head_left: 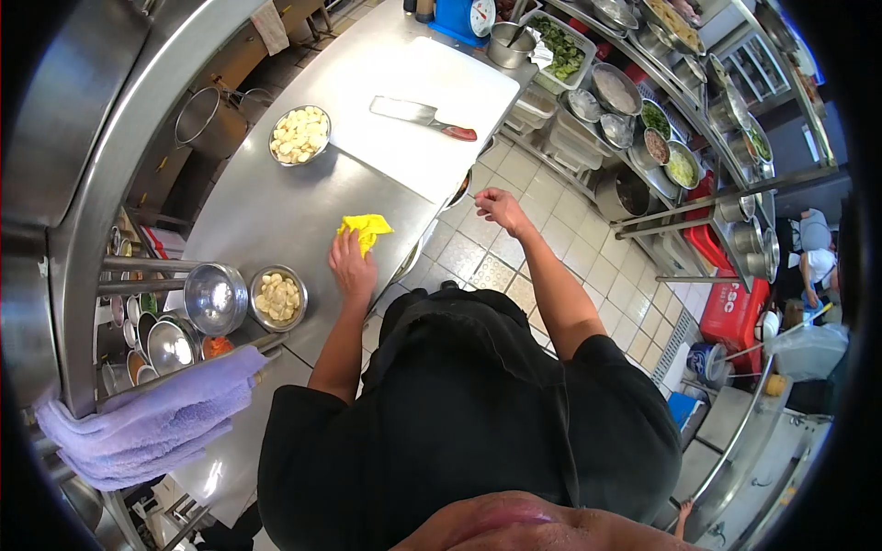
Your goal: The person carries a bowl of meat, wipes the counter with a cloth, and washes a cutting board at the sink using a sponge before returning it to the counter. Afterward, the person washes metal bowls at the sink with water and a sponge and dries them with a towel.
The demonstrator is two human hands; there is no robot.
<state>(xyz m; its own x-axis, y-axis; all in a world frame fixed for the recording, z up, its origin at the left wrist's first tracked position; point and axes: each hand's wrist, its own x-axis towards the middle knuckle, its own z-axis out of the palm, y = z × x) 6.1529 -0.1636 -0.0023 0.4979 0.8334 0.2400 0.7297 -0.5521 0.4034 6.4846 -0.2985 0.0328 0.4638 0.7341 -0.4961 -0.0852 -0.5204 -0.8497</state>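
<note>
My left hand (352, 266) rests at a yellow cloth (366, 230) on the steel table, its fingers on the cloth's near edge. Over the floor, right of the table's edge, hangs my right hand (501, 209), its fingers curled together; whether anything small is between them is hard to see. A cleaver (404, 111) with a red-brown handle lies on the white cutting board (367, 151). Pale cut pieces fill one metal bowl (300, 136) left of the board. A second bowl (278, 298) of pale pieces stands left of my left hand.
An empty metal bowl (216, 299) sits beside the second bowl. Purple towels (156, 418) hang at lower left. A blue scale (459, 20) and a metal pot (510, 44) stand beyond the board. Shelves with food containers line the right; another person (816, 262) is at far right.
</note>
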